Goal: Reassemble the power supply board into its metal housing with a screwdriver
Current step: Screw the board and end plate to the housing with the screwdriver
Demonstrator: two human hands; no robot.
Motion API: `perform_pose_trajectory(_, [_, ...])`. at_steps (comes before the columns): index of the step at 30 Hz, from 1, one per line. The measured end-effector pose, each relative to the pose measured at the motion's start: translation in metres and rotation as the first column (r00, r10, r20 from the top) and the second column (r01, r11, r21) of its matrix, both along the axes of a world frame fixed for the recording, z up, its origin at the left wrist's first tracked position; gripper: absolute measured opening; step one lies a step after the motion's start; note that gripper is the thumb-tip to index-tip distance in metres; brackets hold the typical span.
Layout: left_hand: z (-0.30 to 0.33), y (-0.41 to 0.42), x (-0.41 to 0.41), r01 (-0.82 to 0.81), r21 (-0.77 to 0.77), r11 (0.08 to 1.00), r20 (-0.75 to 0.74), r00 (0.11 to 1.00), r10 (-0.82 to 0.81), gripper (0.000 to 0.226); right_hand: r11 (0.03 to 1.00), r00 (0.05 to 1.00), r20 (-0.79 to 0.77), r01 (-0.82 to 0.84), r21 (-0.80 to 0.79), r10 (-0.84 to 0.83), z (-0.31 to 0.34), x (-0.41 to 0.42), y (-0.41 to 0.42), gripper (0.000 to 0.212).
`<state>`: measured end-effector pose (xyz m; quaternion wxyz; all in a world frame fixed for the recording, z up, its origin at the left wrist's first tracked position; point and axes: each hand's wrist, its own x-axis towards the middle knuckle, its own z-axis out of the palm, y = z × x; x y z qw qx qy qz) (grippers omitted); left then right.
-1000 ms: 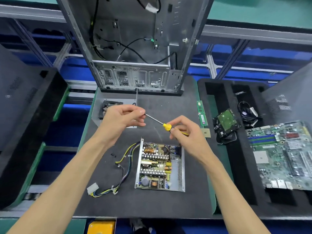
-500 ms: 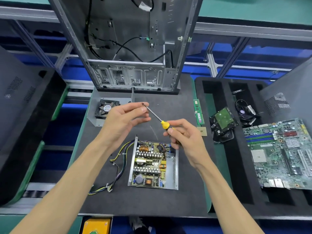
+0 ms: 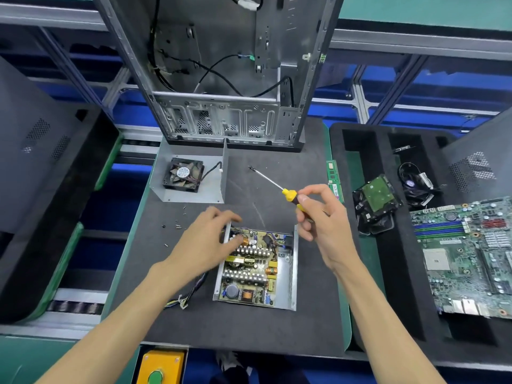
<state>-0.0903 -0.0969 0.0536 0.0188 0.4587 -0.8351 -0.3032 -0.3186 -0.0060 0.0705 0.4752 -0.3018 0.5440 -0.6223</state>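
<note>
While already seated in its open grey sheet-metal housing at the middle of the dark foam work mat, green power supply board crowded with coils and heat sinks lay flat, wire bundle trailing off to the left. Left hand rested over the board's far left corner, fingers bent down among the components; whether pinching a screw or only steadying, could not tell. Right hand gripped the yellow-handled screwdriver, held aloft, tip aimed away toward the case and not yet on any screw. Several small loose screws lay scattered on the mat just left of the housing. Judged early in the fastening: board placed, screws apparently waiting. Beyond, separate metal cover with black fan, then the upright gutted computer case.
</note>
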Motion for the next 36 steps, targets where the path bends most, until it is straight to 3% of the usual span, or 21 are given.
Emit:
perform_pose_trajectory(4, [-0.002,0.009,-0.011,0.092,-0.122,0.988,0.175,0.982,-0.07,0.033,0.998,0.999,0.041,0.004,0.066,-0.007,-0.008,0.0,-0.007,0.016])
perform_pose_trajectory(9, [0.002,0.002,-0.022,0.176,-0.161,0.971,0.351,0.93,-0.11,0.031,0.998,0.996,0.067,0.064,-0.01,-0.063,-0.02,0.011,-0.014,0.018])
perform_pose_trajectory(13, [0.008,-0.006,-0.023,0.086,-0.093,0.992,0.233,0.971,-0.062,0.044,0.987,0.985,0.079,0.155,-0.049,-0.151,-0.028,0.02,-0.022,0.015])
perform_pose_trajectory(17, [0.009,-0.011,-0.015,-0.089,-0.014,0.996,0.109,0.99,0.09,0.039,0.967,0.968,0.093,0.242,-0.081,-0.234,-0.031,0.022,-0.029,0.015])
perform_pose_trajectory(22, [0.0,0.002,-0.004,-0.281,0.107,0.954,-0.077,0.954,0.289,0.035,0.975,0.975,-0.062,0.21,-0.075,-0.214,-0.032,0.024,-0.036,0.016])
perform_pose_trajectory(28, [-0.009,0.012,0.003,-0.329,0.267,0.906,-0.135,0.918,0.373,0.019,0.988,0.959,-0.239,0.15,-0.028,-0.153,-0.033,0.027,-0.043,0.016])
perform_pose_trajectory(33, [-0.01,0.02,0.009,-0.317,0.409,0.856,-0.217,0.877,0.428,0.021,0.987,0.963,-0.223,0.161,0.029,-0.151,-0.032,0.028,-0.045,0.017])
perform_pose_trajectory(36, [-0.014,0.026,0.011,-0.327,0.415,0.849,-0.229,0.865,0.446,0.018,0.977,0.971,-0.147,0.2,0.079,-0.187,-0.032,0.024,-0.044,0.013])
